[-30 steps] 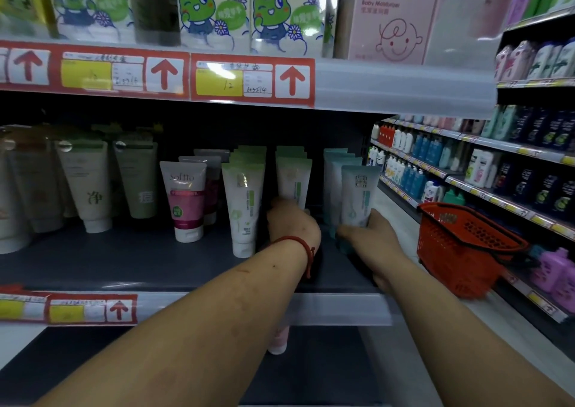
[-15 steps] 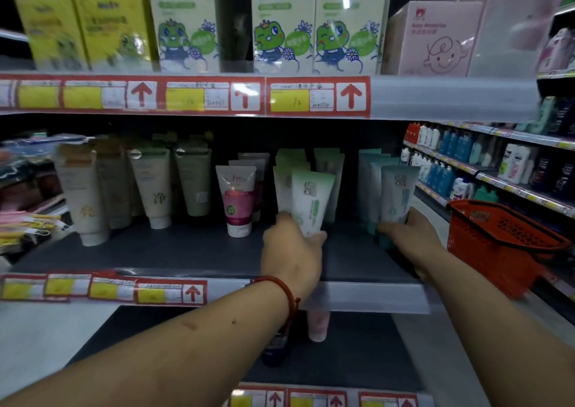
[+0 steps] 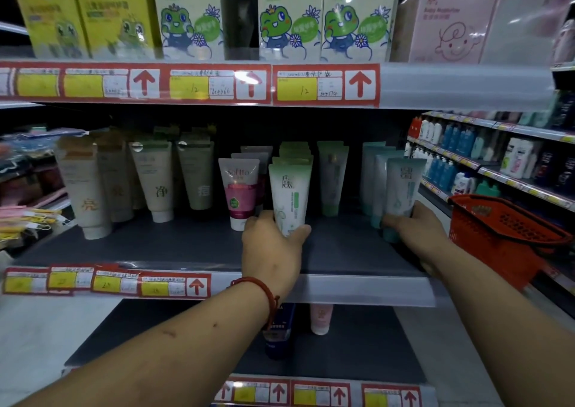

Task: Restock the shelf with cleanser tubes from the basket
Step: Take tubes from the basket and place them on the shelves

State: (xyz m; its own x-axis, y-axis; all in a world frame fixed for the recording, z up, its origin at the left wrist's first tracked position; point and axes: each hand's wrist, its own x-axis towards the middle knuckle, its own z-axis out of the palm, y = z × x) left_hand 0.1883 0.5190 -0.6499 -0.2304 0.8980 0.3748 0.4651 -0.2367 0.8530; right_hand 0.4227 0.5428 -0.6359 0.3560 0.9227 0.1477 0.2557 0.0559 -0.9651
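Both my arms reach onto the dark middle shelf [image 3: 193, 244]. My left hand [image 3: 272, 244], with a red cord on its wrist, is wrapped around the lower end of a white-and-green cleanser tube [image 3: 290, 193] standing upright at the front of a row of like tubes. My right hand [image 3: 413, 227] grips the base of a pale teal cleanser tube [image 3: 403, 185] at the front of the teal row on the right. The red basket [image 3: 501, 232] hangs off my right forearm; what it holds is hidden.
A pink-and-white tube [image 3: 239, 192] stands just left of my left hand, and beige and green tubes [image 3: 155, 179] stand farther left. Frog-printed boxes [image 3: 289, 17] fill the shelf above. A side aisle of bottles [image 3: 460, 157] runs behind the basket. A pink tube [image 3: 320, 318] stands on the shelf below.
The view has shifted so the shelf sits lower and more to the right. My left hand has closed around the white-and-green tube and brought it to the row's front. My right hand stays on the teal tube.
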